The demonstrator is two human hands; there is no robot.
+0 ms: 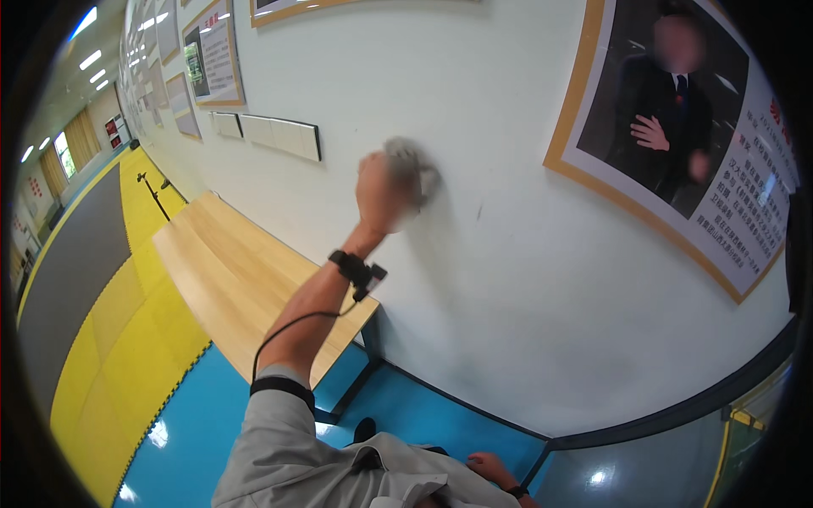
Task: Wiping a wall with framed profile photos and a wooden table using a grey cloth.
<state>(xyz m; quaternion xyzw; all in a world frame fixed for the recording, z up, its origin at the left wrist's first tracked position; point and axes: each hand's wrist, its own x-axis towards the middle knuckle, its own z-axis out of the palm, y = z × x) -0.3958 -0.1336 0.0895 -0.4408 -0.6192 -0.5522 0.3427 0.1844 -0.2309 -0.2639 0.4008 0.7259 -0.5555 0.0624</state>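
My left hand (381, 190) is raised against the white wall (502, 267), closed around a crumpled grey cloth (424, 168). Both hand and cloth are blurred, and the cloth appears to be pressed to the wall surface. A black strap with a small device (359, 273) circles my left wrist, and a cable runs from it up the forearm. Low by my body is my right hand (492, 468), beside the grey shirt (330, 470). Its fingers look loosely curled, but part of it is hidden. A short dark mark (480, 211) shows on the wall right of the cloth.
A wooden-topped bench (254, 267) with dark metal legs stands along the wall at left. A framed poster (654, 146) hangs at right. White strip panels (279, 134) are mounted left of my hand. Yellow mats (146, 330) and blue flooring (190, 406) lie below.
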